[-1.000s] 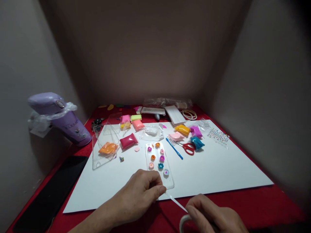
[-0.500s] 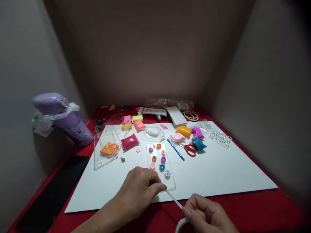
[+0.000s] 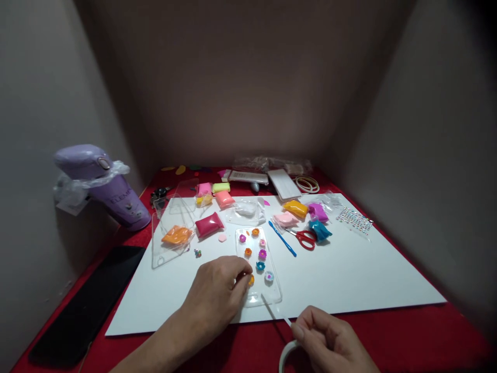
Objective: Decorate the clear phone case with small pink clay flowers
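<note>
My left hand (image 3: 219, 290) is over the left side of a clear phone case (image 3: 277, 292), its thumb and fingertips closed together beside a yellow-orange clay flower (image 3: 251, 280). What lies between these fingertips is hidden. Several small clay flowers sit on the case, among them a teal flower (image 3: 260, 266) and a pale blue flower (image 3: 269, 276). At the near edge of the white board, my right hand (image 3: 332, 339) grips a roll of narrow white tape (image 3: 285, 357). A loose strip runs from its fingers up to the case's lower end.
Red-handled scissors (image 3: 306, 240) and a blue modelling tool (image 3: 282, 239) lie right of the case. Clay packets surround it, including a crimson packet (image 3: 209, 225). A gem sticker sheet (image 3: 354, 219) lies far right; a purple tumbler (image 3: 120, 197) and black phone (image 3: 87, 303) are left.
My left hand has let go of the tape strip's end and moved up and slightly left to the flowers. A yellow-orange flower now shows; a pale pink one is covered. My right hand barely moved.
</note>
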A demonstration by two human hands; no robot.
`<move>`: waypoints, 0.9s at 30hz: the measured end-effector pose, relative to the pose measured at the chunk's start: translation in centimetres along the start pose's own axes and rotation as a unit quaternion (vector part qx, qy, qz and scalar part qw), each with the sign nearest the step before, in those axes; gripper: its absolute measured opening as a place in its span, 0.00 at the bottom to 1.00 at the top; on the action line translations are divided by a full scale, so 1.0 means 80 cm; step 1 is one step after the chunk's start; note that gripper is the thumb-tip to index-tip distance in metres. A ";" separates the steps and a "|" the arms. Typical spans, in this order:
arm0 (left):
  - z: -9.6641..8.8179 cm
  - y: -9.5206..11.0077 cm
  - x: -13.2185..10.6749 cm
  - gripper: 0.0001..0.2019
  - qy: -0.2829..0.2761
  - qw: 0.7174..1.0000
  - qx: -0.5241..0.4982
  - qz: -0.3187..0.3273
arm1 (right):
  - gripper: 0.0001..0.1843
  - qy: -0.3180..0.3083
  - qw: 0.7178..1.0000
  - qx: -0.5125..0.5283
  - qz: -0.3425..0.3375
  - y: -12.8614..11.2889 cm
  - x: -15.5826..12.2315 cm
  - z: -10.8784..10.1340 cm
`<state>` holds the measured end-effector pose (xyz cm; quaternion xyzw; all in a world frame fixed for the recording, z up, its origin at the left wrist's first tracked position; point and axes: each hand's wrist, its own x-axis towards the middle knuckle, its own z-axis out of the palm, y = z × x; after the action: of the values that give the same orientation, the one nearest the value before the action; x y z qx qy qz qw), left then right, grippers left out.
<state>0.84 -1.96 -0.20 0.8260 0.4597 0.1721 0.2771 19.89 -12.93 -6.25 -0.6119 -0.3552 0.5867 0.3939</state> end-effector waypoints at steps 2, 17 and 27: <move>0.004 -0.002 -0.001 0.08 0.000 1.000 0.018 0.024 | 0.31 0.001 1.000 -0.003 0.002 -0.001 0.001 0.000; 0.013 0.004 -0.002 0.09 -0.085 0.994 0.066 0.028 | 0.30 0.002 1.000 0.006 0.013 -0.004 0.003 -0.005; 0.014 0.001 -0.003 0.11 -0.116 0.983 0.098 0.106 | 0.28 -0.035 0.999 0.008 0.007 -0.007 0.004 -0.009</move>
<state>1.34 -2.55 -1.03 0.9073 0.3494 0.0580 0.2266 20.66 -12.46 -5.89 -0.5902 -0.3599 0.6136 0.3815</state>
